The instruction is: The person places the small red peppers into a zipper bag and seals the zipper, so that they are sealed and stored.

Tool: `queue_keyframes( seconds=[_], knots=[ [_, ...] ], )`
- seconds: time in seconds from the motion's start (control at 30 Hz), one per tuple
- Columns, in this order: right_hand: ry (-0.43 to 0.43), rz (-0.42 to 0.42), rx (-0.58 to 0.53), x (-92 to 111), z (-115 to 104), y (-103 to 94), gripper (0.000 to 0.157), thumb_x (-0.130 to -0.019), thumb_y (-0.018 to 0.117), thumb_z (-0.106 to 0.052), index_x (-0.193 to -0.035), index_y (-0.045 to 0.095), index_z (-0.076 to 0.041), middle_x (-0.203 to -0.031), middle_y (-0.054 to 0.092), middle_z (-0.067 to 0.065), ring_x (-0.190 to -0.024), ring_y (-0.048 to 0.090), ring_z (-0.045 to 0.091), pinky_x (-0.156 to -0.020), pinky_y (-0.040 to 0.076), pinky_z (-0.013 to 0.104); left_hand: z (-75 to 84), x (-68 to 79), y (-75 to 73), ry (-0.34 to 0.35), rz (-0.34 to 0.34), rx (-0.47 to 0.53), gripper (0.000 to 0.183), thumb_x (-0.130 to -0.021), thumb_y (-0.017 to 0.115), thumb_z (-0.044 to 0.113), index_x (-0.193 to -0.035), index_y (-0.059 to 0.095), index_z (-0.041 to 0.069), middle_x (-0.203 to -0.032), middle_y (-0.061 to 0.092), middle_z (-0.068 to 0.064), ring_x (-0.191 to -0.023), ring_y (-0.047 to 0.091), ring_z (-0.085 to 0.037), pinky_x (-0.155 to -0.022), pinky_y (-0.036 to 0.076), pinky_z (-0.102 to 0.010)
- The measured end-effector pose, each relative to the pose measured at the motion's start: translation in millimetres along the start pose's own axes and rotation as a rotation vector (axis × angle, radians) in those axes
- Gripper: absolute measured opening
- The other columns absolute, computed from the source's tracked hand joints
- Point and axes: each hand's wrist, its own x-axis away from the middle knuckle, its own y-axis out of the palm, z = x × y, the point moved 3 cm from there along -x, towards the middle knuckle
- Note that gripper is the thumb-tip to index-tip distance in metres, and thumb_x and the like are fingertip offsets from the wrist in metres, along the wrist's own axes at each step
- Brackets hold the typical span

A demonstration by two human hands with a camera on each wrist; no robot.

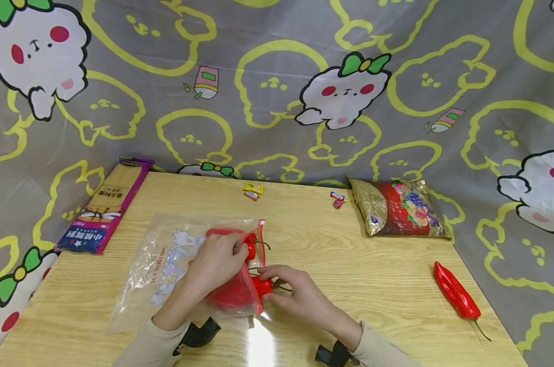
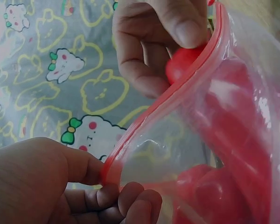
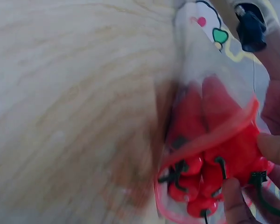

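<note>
A clear zip bag (image 1: 136,270) with a red rim and printed animals lies on the table, with several red chili peppers (image 3: 189,109) inside, their green stems toward the mouth. My left hand (image 1: 219,260) pinches the red rim (image 2: 151,112) between thumb and fingers, holding the mouth apart. At the mouth, my right hand (image 1: 300,295) grips one red chili pepper (image 1: 261,286) by its stem end, the stem sticking out past the fingers. Another pepper (image 1: 250,245) shows beside the left fingertips. The bag's plastic blurs the peppers' far ends.
A loose red chili pepper (image 1: 458,293) lies at the right edge of the table. A gold and red packet (image 1: 401,209) sits back right, a pasta packet (image 1: 107,206) back left. Small wrapped sweets (image 1: 253,189) and a lollipop (image 1: 338,203) lie near the patterned curtain.
</note>
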Motion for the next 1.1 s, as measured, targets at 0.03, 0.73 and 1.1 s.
queue_keyframes(
  seconds=[0.03, 0.73, 1.1],
  knots=[
    [-0.016, -0.001, 0.015, -1, -1, 2.6, 0.028, -0.081, 0.068, -0.01, -0.107, 0.061, -0.012, -0.115, 0.06, 0.006, -0.104, 0.058, 0.017, -0.078, 0.05, 0.026, -0.1, 0.2, 0.0, -0.003, -0.001, 0.0, 0.023, -0.084, 0.055, 0.017, -0.063, 0.046, 0.016, -0.051, 0.036, 0.003, -0.046, 0.035, -0.01, -0.042, 0.03, -0.022],
    [-0.041, -0.055, 0.024, -8, -2, 18.8, 0.016, -0.083, 0.065, -0.011, -0.099, 0.066, -0.011, -0.095, 0.061, -0.004, -0.081, 0.061, 0.009, -0.07, 0.049, 0.019, 0.0, 1.4, -0.3, -0.006, -0.004, -0.026, 0.022, -0.084, 0.056, 0.019, -0.064, 0.047, 0.018, -0.051, 0.038, 0.003, -0.047, 0.036, -0.01, -0.044, 0.032, -0.024],
    [-0.059, 0.06, 0.132, 2, 1, -7.5, 0.018, -0.084, 0.064, -0.008, -0.101, 0.065, -0.015, -0.096, 0.064, -0.001, -0.083, 0.061, 0.011, -0.071, 0.051, 0.026, 0.5, 0.7, -0.9, 0.005, 0.015, -0.04, 0.024, -0.084, 0.055, 0.019, -0.062, 0.046, 0.017, -0.05, 0.036, 0.003, -0.046, 0.035, -0.01, -0.042, 0.028, -0.024]
  ],
)
